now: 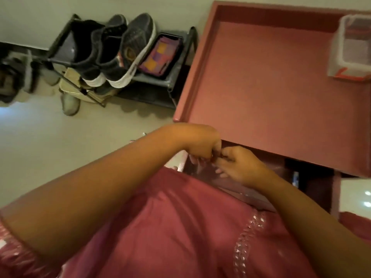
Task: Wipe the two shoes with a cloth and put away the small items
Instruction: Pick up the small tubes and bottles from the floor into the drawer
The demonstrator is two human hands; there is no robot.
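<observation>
In the head view the left hand (197, 144) and right hand (239, 164) meet just below the near edge of the surface (271, 87), fingers curled in toward each other as if pinching some small item between them; what it is cannot be told, since the fingertips hide it and the spot is blurred. Beneath the hands a dark drawer (241, 189) seems to stand open, with something clear and glossy inside. The likely slip here, as a judgement: a small item passed between two pinching hands over an open drawer and the floor (60, 147) could drop and roll out of reach, and the blur suggests the head is moving, which makes aim poorer. The two shoes (120, 51) sit well apart from the hands, on the top tier of a rack (176, 77) against the wall; they are dark knit with thick white rubbery soles, leaning side by side. Next to them on the rack lies a flat tray (162, 55) holding a purple and orange checked cloth. The surface is matte reddish-pink with a raised rim, and a translucent, boxy plastic container (349, 51) stands at its far right corner. The person's pink garment looks soft, with a sequin strip.
</observation>
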